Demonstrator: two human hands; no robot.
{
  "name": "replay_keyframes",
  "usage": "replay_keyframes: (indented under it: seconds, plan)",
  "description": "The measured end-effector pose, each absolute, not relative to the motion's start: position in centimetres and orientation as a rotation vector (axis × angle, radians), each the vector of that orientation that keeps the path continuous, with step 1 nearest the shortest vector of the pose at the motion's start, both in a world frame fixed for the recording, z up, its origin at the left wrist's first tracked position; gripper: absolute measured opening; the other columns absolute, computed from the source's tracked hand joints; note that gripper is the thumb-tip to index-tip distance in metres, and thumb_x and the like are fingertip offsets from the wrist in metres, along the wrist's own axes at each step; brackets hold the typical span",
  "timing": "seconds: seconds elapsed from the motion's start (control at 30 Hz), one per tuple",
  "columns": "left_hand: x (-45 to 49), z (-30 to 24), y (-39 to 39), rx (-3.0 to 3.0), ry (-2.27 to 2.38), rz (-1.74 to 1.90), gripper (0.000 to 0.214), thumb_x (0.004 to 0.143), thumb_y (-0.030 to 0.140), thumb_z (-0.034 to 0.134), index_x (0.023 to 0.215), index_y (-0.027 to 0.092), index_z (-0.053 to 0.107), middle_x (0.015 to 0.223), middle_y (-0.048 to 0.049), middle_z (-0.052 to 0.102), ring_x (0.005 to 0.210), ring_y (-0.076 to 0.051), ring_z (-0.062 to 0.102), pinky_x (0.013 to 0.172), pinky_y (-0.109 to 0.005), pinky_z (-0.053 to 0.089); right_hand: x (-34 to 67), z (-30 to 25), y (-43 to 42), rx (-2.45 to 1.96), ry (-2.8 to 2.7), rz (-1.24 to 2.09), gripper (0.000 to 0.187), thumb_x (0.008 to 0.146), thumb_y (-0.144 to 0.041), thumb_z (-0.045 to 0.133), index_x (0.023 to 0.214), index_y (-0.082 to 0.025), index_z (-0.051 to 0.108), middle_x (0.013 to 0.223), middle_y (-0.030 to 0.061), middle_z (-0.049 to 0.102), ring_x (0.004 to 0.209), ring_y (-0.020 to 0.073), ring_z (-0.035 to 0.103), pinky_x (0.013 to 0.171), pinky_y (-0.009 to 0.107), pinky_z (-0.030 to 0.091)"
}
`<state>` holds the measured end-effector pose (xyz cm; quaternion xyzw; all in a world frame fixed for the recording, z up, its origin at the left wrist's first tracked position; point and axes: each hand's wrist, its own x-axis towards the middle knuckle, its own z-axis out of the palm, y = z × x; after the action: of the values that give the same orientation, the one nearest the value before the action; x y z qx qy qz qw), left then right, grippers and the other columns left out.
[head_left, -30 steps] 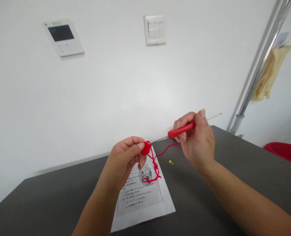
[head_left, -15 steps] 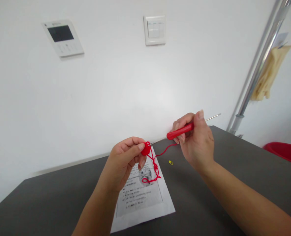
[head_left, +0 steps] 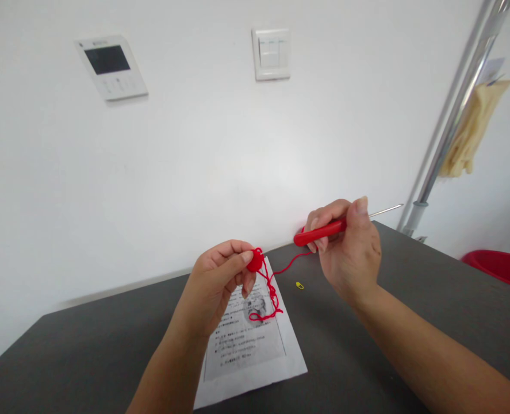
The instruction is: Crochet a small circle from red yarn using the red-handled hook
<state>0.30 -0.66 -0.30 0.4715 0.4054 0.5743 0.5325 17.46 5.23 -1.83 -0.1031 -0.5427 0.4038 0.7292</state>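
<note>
My left hand (head_left: 220, 276) pinches a small round piece of red crochet work (head_left: 255, 261) between thumb and fingers. Loops and a tangled tail of red yarn (head_left: 273, 293) hang from it over the printed sheet. In my right hand (head_left: 345, 241), fingers wrap round the red handle of a crochet hook (head_left: 321, 232). Its thin metal shaft points up and to the right, past the thumb. One yarn strand (head_left: 289, 263) runs from the work towards the right hand, where its end is hidden. A bit of red shows behind those fingers.
A printed paper sheet (head_left: 255, 359) lies on the dark grey table (head_left: 108, 345), under the left hand. Near it sits a yellow stitch marker (head_left: 299, 285). White wall stands behind; a metal pole (head_left: 453, 121) and red basin (head_left: 496, 267) are at right.
My right hand has moved a little to the right with the crochet hook, and the hook's metal tip reaches further right. The left hand and crochet work have stayed nearly still.
</note>
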Motion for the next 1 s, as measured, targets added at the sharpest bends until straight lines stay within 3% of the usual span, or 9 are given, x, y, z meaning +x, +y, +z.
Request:
replay_keyframes:
  seconds: [0.4, 0.57, 0.73, 0.8, 0.9, 1.0]
  plan:
    - [-0.1, -0.8, -0.3, 0.997, 0.775, 1.263, 0.022, 0.067, 0.025, 0.085, 0.070, 0.011, 0.069, 0.048, 0.0039, 0.054, 0.037, -0.002, 0.042, 0.039, -0.012, 0.032, 17.3, -1.6, 5.2, -0.236, -1.145, 0.837, 0.050, 0.098, -0.060, 0.046, 0.070, -0.022, 0.063, 0.049, -0.0027, 0.051, 0.047, 0.0128, 0.050, 0.048, 0.027, 0.040]
    - [-0.4, -1.2, 0.0, 0.932, 0.580, 1.179, 0.024, 0.067, 0.024, 0.087, 0.068, 0.009, 0.068, 0.057, 0.0019, 0.060, 0.035, 0.003, 0.037, 0.036, -0.008, 0.032, 17.6, -1.3, 4.6, -0.194, -1.201, 0.906, 0.051, 0.097, -0.063, 0.046, 0.086, -0.020, 0.070, 0.055, 0.0000, 0.067, 0.045, 0.0135, 0.060, 0.041, 0.024, 0.045]
    - [-0.4, -1.1, 0.0, 0.909, 0.530, 1.223, 0.021, 0.070, 0.022, 0.084, 0.072, 0.009, 0.068, 0.062, 0.0012, 0.061, 0.036, 0.005, 0.033, 0.037, -0.004, 0.035, 17.8, -1.1, 4.2, -0.070, -1.371, 1.099, 0.038, 0.098, -0.055, 0.052, 0.100, -0.021, 0.070, 0.084, 0.0046, 0.078, 0.064, 0.0153, 0.071, 0.045, 0.023, 0.051]
    - [-0.4, -1.0, -0.1, 0.922, 0.541, 1.243, 0.020, 0.072, 0.021, 0.082, 0.070, 0.009, 0.066, 0.062, 0.0012, 0.059, 0.037, 0.004, 0.032, 0.037, -0.004, 0.036, 17.8, -1.1, 4.2, -0.051, -1.430, 1.132, 0.028, 0.096, -0.047, 0.061, 0.092, -0.021, 0.070, 0.090, 0.0040, 0.075, 0.069, 0.0141, 0.068, 0.052, 0.024, 0.052]
    - [-0.4, -1.0, -0.2, 0.930, 0.546, 1.276, 0.017, 0.074, 0.019, 0.079, 0.069, 0.009, 0.066, 0.062, 0.0008, 0.058, 0.038, 0.004, 0.031, 0.039, -0.004, 0.037, 18.0, -1.3, 4.3, -0.066, -1.458, 1.083, 0.033, 0.092, -0.040, 0.069, 0.068, -0.019, 0.063, 0.070, -0.0015, 0.063, 0.060, 0.0094, 0.056, 0.054, 0.022, 0.046]
    - [-0.4, -1.0, -0.3, 0.927, 0.542, 1.302, 0.014, 0.073, 0.017, 0.079, 0.070, 0.009, 0.067, 0.064, 0.0007, 0.059, 0.038, 0.004, 0.031, 0.040, -0.003, 0.037, 18.3, -1.4, 4.3, -0.092, -1.456, 1.113, 0.030, 0.096, -0.039, 0.063, 0.074, -0.019, 0.067, 0.058, -0.0037, 0.056, 0.052, 0.0092, 0.050, 0.049, 0.022, 0.040]
